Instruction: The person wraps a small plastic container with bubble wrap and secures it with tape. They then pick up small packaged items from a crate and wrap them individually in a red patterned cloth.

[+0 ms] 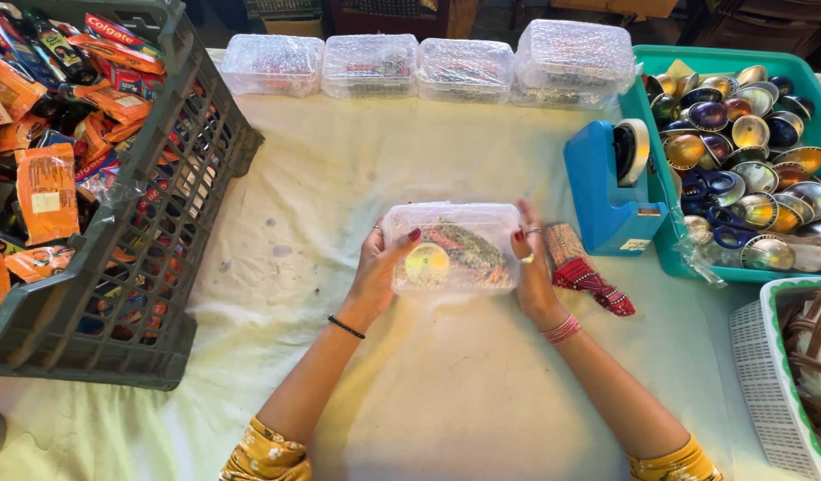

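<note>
— While that grey crate (pixel 152 169) sits far left, what's her left hand (pixel 379 276) doing?
— Gripping the clear plastic box (pixel 452 248) mid-table (pixel 339 178); right hand (pixel 530 272) clasps its other end, blue tape dispenser (pixel 611 191) just beyond.

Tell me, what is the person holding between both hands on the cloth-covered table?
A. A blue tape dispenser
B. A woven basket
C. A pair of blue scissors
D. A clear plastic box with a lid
D: the left hand and right hand grip the two ends of a clear plastic box, while the blue tape dispenser stands untouched beside it.
</note>
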